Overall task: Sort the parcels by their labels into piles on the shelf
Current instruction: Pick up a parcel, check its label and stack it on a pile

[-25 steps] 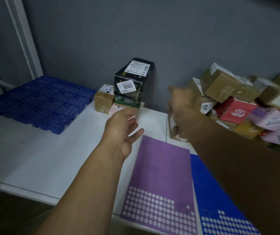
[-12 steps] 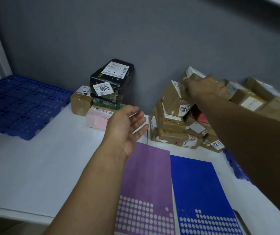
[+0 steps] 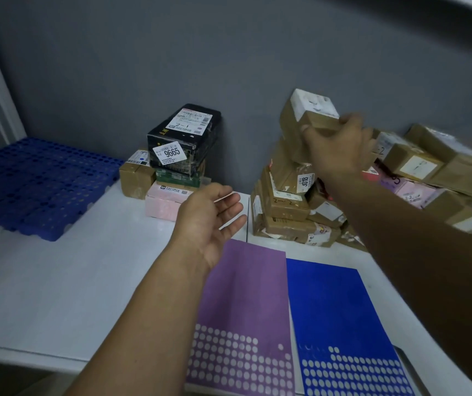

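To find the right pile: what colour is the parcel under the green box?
Pale pink, with a white label on top; the head view shows it clearly.

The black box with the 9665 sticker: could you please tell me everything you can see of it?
The black box is a glossy rectangular carton, slightly scuffed. A white shipping label with barcodes and a handwritten "2-1" covers its top; a tilted white sticker reading 9665 sits on its front. It tops the left stack by the grey wall, resting on a green box above a pink parcel. Neither hand touches it.
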